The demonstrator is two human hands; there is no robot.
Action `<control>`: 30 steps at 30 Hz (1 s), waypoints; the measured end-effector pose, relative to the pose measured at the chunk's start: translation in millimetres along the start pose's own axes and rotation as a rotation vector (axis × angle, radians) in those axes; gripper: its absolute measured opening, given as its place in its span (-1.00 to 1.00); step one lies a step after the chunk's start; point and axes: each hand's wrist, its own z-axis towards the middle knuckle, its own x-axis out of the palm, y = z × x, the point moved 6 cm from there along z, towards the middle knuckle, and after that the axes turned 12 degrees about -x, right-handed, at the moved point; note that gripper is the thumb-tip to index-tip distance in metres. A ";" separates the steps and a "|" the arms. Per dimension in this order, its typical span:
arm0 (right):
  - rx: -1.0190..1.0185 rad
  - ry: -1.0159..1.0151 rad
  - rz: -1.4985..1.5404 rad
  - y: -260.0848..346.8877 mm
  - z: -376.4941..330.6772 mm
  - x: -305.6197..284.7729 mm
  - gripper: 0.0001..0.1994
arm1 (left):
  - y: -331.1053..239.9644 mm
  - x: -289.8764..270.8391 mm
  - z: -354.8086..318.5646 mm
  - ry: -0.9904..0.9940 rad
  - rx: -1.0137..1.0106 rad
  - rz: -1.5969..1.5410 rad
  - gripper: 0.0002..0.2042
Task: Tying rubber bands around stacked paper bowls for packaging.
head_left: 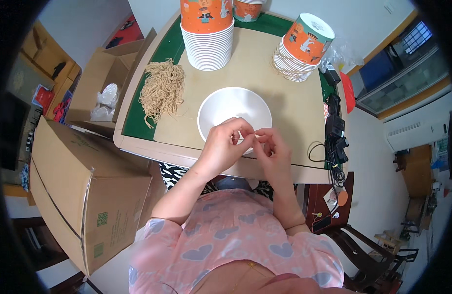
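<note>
Above the near rim of the white round bowl (231,107), what seems a thin beige strand (238,138) is pinched by closed fingertips of left hand (229,142) and right hand (274,152); fine handling is judged underway, steady pinching needed next.

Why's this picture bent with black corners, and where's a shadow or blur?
Head view: fisheye lens, so the near edge of the beige-rimmed table bows and corners go black; head view: soft shadow right of the round white bowl; head view: hazy patch on the pink heart-patterned top.
</note>
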 end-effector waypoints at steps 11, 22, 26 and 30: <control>-0.029 -0.004 -0.008 -17.4 -6.0 4.4 -0.93 | 5.8 -6.7 0.2 -0.112 0.052 0.008 -0.94; 0.010 0.086 0.147 -22.6 3.4 -10.8 -0.92 | -17.6 0.9 -0.4 -0.002 0.187 0.066 -0.94; 0.000 0.060 0.177 -25.3 7.3 -19.1 -0.92 | -23.8 -1.9 -0.3 0.040 0.206 0.159 -0.93; -0.065 0.050 0.135 -14.7 10.1 -26.2 -0.92 | -31.7 -5.8 -4.7 0.067 0.276 0.364 -0.92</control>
